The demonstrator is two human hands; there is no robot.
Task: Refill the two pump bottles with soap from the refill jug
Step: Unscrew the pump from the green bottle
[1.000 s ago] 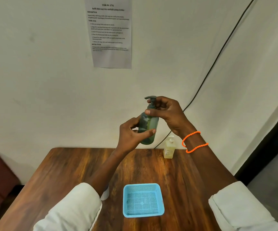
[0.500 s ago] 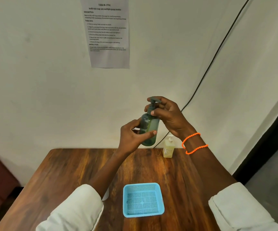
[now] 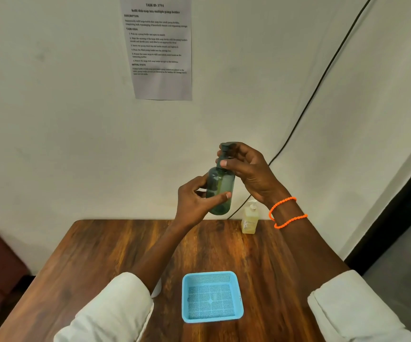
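Above the tabletop (image 3: 115,253), left hand (image 3: 194,201) gripping a green pump bottle (image 3: 220,191) by its body, right hand (image 3: 251,171) pinching the pump head (image 3: 225,150), both forearms raised.

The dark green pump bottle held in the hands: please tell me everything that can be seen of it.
The dark green translucent plastic pump bottle is round-bodied with a darker pump head on top. It is held up above the brown wooden table, nearly upright, leaning slightly. The left hand grips its body; the right hand closes around the pump head and neck. How much liquid it holds cannot be told.
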